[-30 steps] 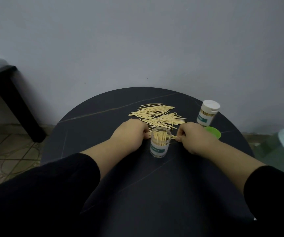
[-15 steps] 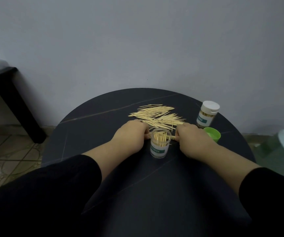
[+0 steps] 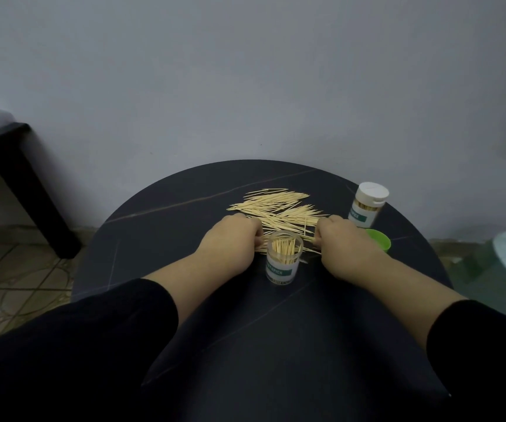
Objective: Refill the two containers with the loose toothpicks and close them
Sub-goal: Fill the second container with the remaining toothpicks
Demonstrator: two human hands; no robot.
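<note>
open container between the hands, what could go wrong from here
1. The open container stands uncapped right between the left hand and the right hand; a knuckle bump could tip it and spill the toothpicks inside.
2. Both hands seem to pinch a bundle of toothpicks by its ends just behind it; some could slip out and scatter.
3. The green lid lies beside the right wrist, towards the table edge, and could be swept off.
</note>
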